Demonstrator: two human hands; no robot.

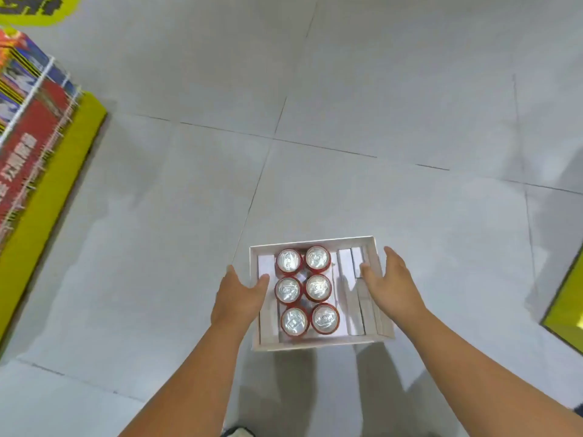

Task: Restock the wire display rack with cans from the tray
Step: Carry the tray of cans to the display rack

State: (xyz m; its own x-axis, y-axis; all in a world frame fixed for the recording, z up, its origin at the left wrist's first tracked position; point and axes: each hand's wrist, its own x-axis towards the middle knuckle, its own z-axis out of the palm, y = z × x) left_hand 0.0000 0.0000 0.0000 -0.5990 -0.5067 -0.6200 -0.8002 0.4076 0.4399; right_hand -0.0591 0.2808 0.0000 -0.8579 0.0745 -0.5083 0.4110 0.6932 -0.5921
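While six cans (303, 290) fill tray (312, 242) | left hand (241, 296), right hand (386, 283) flank it

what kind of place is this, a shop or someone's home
Most likely a shop floor or a mock-up of one: a white wire display rack with bright printed packaging on a yellow base, large pale grey floor tiles, and a white tray of six red cans.

grey tile floor (378, 89), yellow base (47, 190), yellow obj. (564, 313) at right edge
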